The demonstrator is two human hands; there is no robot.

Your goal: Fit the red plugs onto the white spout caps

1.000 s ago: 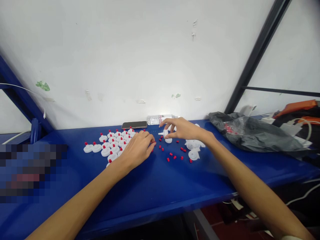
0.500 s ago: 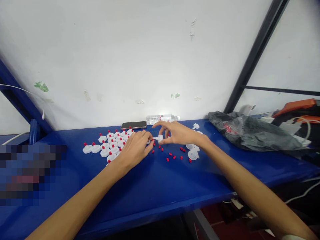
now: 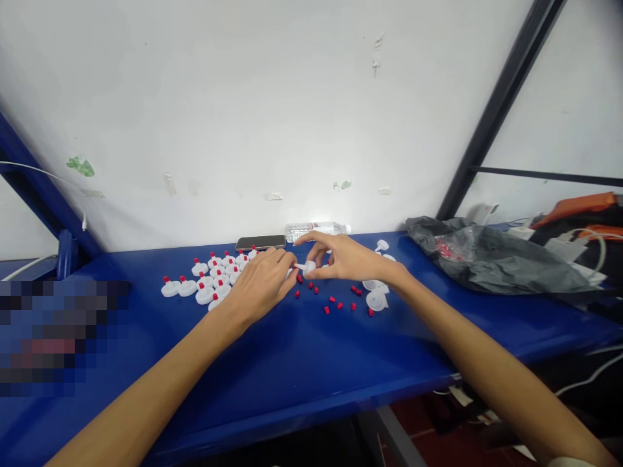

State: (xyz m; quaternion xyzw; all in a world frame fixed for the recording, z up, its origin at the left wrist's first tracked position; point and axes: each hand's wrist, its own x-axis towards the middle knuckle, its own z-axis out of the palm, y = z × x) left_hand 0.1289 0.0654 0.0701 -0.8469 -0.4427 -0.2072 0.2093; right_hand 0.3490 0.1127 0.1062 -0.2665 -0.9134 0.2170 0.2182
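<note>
Between thumb and fingers, my right hand (image 3: pixel 348 257) grips a white nozzle cap (image 3: pixel 310 266) by its round base, its thin spout pointing left. My left hand (image 3: pixel 265 279) has its fingertips pinched on a small red cap (image 3: pixel 296 266) at the spout's tip. To the left of my left hand stand several white caps with red tips (image 3: pixel 205 296), grouped close together. Loose red caps (image 3: pixel 339 305) lie scattered below and right of my right hand. Several white nozzle caps without red tips (image 3: pixel 376 299) lie beyond my right wrist.
A phone (image 3: pixel 260 242) and a clear plastic bottle (image 3: pixel 304 231) lie along the wall at the back of the blue table (image 3: pixel 292 363). A dark plastic bag (image 3: pixel 491 259) with a clear bag of red pieces on it is at the right. Blurred-out items sit at the left edge.
The white nozzle cap and my right fingertips have shifted slightly left, closer to my left hand. The red cap is now at the spout's tip.
</note>
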